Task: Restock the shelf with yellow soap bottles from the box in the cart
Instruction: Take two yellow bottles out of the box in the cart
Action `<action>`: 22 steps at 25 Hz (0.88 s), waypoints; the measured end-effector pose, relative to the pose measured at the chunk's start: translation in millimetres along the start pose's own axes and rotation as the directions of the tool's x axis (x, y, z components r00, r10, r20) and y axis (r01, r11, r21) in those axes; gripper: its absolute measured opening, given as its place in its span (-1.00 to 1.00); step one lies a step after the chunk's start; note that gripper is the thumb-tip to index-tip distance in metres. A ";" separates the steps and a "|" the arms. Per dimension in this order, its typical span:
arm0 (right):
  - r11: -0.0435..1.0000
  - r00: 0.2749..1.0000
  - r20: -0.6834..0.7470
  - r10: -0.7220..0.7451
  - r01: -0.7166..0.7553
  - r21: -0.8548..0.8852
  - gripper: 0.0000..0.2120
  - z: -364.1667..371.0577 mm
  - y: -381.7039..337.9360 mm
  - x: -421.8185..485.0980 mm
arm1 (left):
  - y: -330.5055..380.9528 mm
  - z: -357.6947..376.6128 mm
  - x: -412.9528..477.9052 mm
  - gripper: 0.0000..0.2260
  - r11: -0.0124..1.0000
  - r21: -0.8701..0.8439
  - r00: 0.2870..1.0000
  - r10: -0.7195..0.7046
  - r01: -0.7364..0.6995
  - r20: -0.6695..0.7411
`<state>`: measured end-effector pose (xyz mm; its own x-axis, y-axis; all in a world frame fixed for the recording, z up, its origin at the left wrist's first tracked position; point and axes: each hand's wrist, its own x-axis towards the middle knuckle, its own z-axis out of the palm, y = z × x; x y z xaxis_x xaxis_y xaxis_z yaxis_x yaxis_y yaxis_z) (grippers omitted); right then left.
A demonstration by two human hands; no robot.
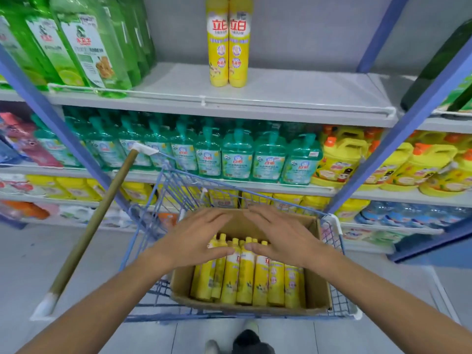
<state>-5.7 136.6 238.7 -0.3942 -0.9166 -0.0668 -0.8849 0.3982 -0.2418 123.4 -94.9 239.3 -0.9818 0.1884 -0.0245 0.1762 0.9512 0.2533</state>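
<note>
— While both arms are reaching in from the bottom corners of the frame, what are the hands doing?

— The left hand [198,235] and the right hand [279,235] are hovering palm-down, side by side, over the far end of the cardboard box [315,282] at lower centre. Fingers are spreading flat and loose; neither hand is gripping anything, and the thumbs are pointing toward each other just above the bottle caps.

— And the bottles?

— The yellow soap bottles in the box [245,279] are lying packed in a row, caps pointing away; I am counting about seven, though the hands are hiding part of the row. The box is sitting in the blue wire cart [163,190].

— Anything on the shelf?

— Two yellow soap bottles on the shelf [228,44] are standing upright, touching each other, at top centre on the grey shelf board [306,90], with green bottles [84,47] crowding the upper left.
</note>
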 end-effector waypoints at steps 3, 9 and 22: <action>0.995 0.996 0.054 0.078 -0.081 0.051 -0.27 37.9 26.5 6.5 | -17.9 46.2 15.6 -0.24 0.991 -0.010 0.983 -0.132 0.134 0.129; 0.960 0.952 0.185 0.245 -0.264 0.087 -0.24 113.6 67.9 25.7 | -55.9 134.8 39.6 -0.07 0.939 -0.023 0.897 -0.320 0.343 0.306; 0.803 0.780 0.407 0.476 -0.574 0.162 -0.34 286.2 124.1 102.6 | -142.4 272.1 75.7 -0.41 0.809 -0.088 0.729 -0.469 0.581 0.499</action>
<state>-84.9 81.6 -75.2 -0.6271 -0.5399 -0.5615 -0.4435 0.8400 -0.3124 43.3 -149.7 -61.8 -0.7628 -0.1873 -0.6189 -0.4344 0.8574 0.2759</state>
